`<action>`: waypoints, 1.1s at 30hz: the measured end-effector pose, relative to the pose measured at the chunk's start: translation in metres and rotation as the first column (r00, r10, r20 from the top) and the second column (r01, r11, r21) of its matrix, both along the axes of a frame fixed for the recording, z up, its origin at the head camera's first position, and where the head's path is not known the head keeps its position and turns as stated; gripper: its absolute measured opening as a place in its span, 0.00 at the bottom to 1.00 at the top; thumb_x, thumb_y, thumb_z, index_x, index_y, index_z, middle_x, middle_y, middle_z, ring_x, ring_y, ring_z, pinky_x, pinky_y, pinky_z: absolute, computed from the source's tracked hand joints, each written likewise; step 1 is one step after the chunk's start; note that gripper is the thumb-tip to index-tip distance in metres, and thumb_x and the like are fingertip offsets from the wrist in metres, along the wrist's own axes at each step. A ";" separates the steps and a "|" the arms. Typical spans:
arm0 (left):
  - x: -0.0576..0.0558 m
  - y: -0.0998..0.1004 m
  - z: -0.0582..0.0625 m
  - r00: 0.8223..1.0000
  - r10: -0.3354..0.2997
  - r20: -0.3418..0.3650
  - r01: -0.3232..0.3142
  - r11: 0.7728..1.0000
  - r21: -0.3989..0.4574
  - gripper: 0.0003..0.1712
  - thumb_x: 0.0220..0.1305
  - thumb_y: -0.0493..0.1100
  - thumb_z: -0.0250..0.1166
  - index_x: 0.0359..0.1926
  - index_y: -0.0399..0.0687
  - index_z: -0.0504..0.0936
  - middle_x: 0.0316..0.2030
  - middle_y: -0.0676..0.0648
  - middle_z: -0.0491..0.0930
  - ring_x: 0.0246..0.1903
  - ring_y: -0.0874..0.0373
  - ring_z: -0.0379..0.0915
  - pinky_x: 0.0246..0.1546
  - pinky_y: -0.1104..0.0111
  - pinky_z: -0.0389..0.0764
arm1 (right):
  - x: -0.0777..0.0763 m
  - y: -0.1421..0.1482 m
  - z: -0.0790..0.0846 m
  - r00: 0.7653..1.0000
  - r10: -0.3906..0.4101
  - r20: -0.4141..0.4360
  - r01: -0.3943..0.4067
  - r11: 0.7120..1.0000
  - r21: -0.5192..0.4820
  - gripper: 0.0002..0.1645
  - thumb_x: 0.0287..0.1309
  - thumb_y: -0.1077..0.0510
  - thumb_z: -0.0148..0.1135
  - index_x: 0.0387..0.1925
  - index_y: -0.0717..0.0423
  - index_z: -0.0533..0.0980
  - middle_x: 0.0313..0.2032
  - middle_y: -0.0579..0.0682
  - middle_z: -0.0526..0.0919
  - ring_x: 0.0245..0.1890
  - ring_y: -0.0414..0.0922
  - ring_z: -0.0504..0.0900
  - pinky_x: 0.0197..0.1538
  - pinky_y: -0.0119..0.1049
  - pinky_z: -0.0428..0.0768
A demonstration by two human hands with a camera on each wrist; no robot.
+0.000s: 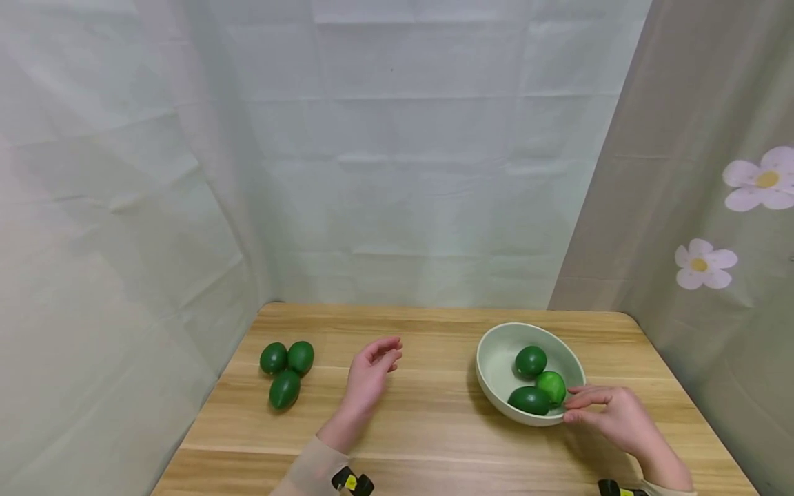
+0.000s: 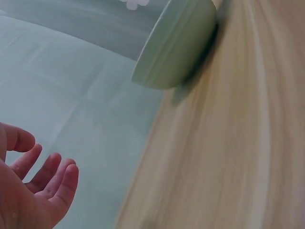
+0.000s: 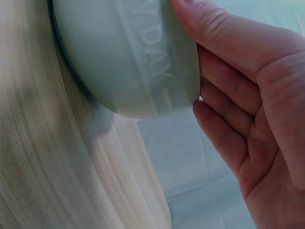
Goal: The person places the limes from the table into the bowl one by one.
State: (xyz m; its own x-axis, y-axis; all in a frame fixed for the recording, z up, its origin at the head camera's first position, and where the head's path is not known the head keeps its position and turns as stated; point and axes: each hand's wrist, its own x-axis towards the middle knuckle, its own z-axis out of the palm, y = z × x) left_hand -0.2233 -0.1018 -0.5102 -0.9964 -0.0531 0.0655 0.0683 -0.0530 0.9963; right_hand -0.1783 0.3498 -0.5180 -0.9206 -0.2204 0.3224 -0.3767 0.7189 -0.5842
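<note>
The pale green bowl [image 1: 490,382] stands at the right side of the table. My right hand [image 1: 611,413] holds its near right rim; the right wrist view shows the thumb on the outer wall [image 3: 124,62], with raised lettering, and the fingers at the rim. Inside lie two dark green, avocado-like fruits [image 1: 531,361] and one brighter green, lime-like fruit [image 1: 551,387]. Left of the bowl, my left hand [image 1: 369,379] is over the table with loosely bent fingers and nothing in it. The left wrist view shows its fingers [image 2: 66,186] apart from the bowl.
Three more dark green, avocado-like fruits [image 1: 284,389] lie clustered at the table's left. The wooden table [image 1: 434,441] meets a pale cloth backdrop [image 1: 409,207] at its far edge. Cloth with printed flowers [image 1: 699,264] hangs along the right side.
</note>
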 end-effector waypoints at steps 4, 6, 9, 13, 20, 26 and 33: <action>0.007 -0.013 -0.003 1.000 0.017 0.023 -0.016 0.999 -0.040 0.16 0.77 0.36 0.65 0.62 0.37 0.84 0.57 0.40 0.84 0.57 0.45 0.82 0.52 0.67 0.84 | 0.000 0.001 0.000 1.000 -0.010 0.009 0.010 1.000 0.012 0.11 0.43 0.50 0.89 0.29 0.36 0.92 0.41 0.43 0.93 0.47 0.33 0.87 0.53 0.11 0.67; 0.010 -0.020 -0.005 0.999 0.019 0.036 -0.017 0.999 -0.045 0.17 0.78 0.37 0.64 0.63 0.37 0.83 0.58 0.39 0.83 0.58 0.43 0.81 0.52 0.68 0.84 | 0.000 0.001 0.001 1.000 -0.012 0.012 0.012 1.000 0.017 0.10 0.44 0.50 0.89 0.29 0.36 0.92 0.41 0.43 0.93 0.48 0.33 0.87 0.53 0.11 0.67; 0.015 -0.031 -0.009 0.999 0.018 0.046 -0.016 0.999 -0.044 0.18 0.79 0.37 0.63 0.65 0.35 0.81 0.61 0.35 0.82 0.60 0.40 0.80 0.52 0.68 0.83 | 0.000 0.001 0.003 1.000 -0.006 0.012 0.006 1.000 0.021 0.10 0.44 0.50 0.89 0.29 0.36 0.92 0.41 0.45 0.93 0.48 0.34 0.87 0.53 0.11 0.66; 0.021 -0.044 -0.013 0.998 0.034 0.052 -0.031 0.997 -0.065 0.19 0.80 0.37 0.61 0.65 0.34 0.80 0.62 0.33 0.80 0.59 0.43 0.81 0.52 0.69 0.83 | 0.000 0.001 0.002 1.000 -0.009 0.009 0.008 1.000 0.015 0.10 0.44 0.51 0.89 0.29 0.37 0.92 0.41 0.44 0.93 0.48 0.33 0.87 0.53 0.11 0.66; 0.030 -0.067 -0.012 0.996 0.079 0.048 -0.075 0.993 -0.094 0.19 0.80 0.36 0.60 0.65 0.31 0.80 0.62 0.32 0.80 0.56 0.46 0.81 0.51 0.70 0.84 | 0.000 0.002 -0.001 1.000 -0.014 0.007 0.014 1.000 0.021 0.10 0.44 0.51 0.89 0.29 0.36 0.92 0.40 0.43 0.93 0.48 0.32 0.87 0.53 0.10 0.65; 0.036 -0.082 -0.006 0.991 0.117 0.059 -0.108 0.985 -0.136 0.18 0.79 0.36 0.62 0.64 0.34 0.82 0.61 0.36 0.82 0.57 0.46 0.82 0.51 0.71 0.84 | 0.001 0.000 0.001 1.000 -0.018 0.015 0.017 1.000 0.014 0.10 0.43 0.51 0.89 0.29 0.36 0.92 0.40 0.43 0.93 0.48 0.32 0.87 0.53 0.11 0.66; 0.041 -0.099 -0.003 0.986 0.153 0.062 -0.141 0.975 -0.170 0.18 0.80 0.37 0.61 0.65 0.37 0.82 0.64 0.37 0.81 0.57 0.51 0.82 0.54 0.70 0.84 | 0.002 0.000 0.001 1.000 -0.007 0.014 0.007 1.000 0.006 0.10 0.43 0.51 0.89 0.29 0.37 0.92 0.40 0.44 0.93 0.48 0.32 0.87 0.53 0.11 0.67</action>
